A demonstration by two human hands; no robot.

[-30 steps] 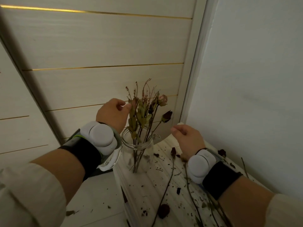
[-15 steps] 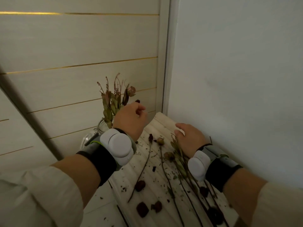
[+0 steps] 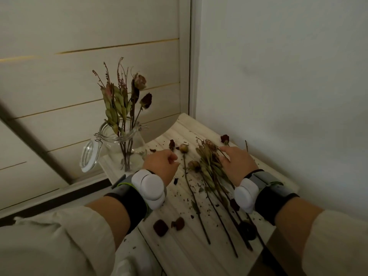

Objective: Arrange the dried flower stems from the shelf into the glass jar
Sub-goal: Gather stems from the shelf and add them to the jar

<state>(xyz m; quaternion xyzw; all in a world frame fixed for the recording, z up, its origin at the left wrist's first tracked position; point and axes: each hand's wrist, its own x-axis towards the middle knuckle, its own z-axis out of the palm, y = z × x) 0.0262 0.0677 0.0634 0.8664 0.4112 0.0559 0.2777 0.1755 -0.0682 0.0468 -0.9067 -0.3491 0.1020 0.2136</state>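
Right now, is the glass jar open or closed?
Open. The glass jar stands upright; its hinged lid hangs down at the side, and dried stems rise out through the mouth.

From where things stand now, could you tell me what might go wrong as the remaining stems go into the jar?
The glass jar stands near the shelf's left edge; a nudge could tip it off. The dried stems under the right hand look brittle, with crumbs already scattered, so they may shed or snap.

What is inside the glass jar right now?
The glass jar holds several upright dried flower stems, their lower ends visible through the glass. No water is discernible.
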